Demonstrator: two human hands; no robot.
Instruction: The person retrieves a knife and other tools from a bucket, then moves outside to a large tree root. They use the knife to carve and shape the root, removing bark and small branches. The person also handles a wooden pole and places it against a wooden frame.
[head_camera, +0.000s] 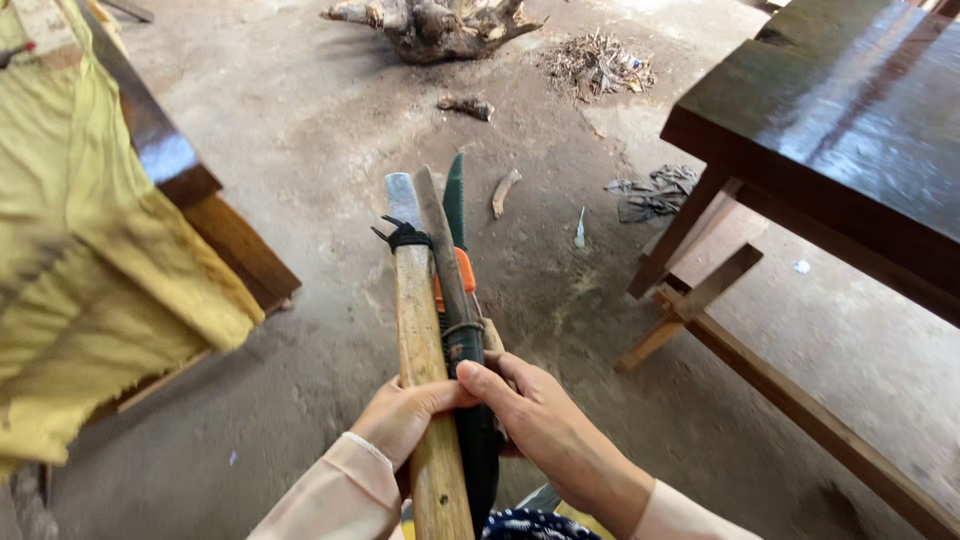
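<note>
My left hand (405, 415) grips a thick wooden handle (425, 350) with black cord wound near its top and a grey metal head (402, 195) above. My right hand (535, 415) wraps around a black tool grip (468, 345) beside it, thumb across both. From that bundle a long dark metal blade (437, 235) and a green blade (456, 195) point away from me, with an orange part (464, 270) between. All the tools are held together, upright and tilted slightly left, over the concrete floor.
A dark varnished wooden table (850, 110) with braces stands at right. A yellow cloth (90, 260) hangs over wooden furniture at left. A tree root (435, 25), twig pile (597, 62), wood scraps and a grey rag (655, 192) lie on the floor ahead.
</note>
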